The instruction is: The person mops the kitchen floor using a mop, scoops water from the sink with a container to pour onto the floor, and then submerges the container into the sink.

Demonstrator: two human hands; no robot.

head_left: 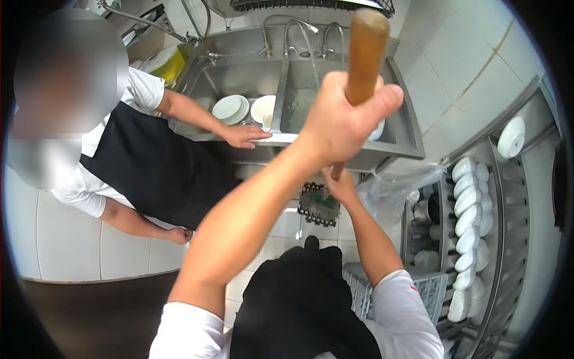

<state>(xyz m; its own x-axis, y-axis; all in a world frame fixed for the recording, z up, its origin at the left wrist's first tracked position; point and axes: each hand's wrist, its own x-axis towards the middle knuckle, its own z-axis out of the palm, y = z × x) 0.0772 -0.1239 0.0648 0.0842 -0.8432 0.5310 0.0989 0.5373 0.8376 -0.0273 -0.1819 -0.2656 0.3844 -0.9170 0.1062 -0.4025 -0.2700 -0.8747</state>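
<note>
My left hand (353,116) is wrapped round the upper part of a long wooden handle (366,57), whose thick rounded end rises close to the camera. Further down the same handle, my right hand (341,186) grips it with closed fingers. Below, a dark perforated mat (310,209) lies on the tiled floor, and a green piece (323,201) shows on it beside my right hand. Whether that green piece belongs to the handle's lower end, I cannot tell.
Water runs from a tap into the steel double sink (409,128) ahead. White plates (229,109) are stacked in its left basin. A co-worker in a black apron (158,158) stands at left, one hand on the sink edge. White bowls (468,218) line a right-hand rack; a grey crate (427,293) stands below.
</note>
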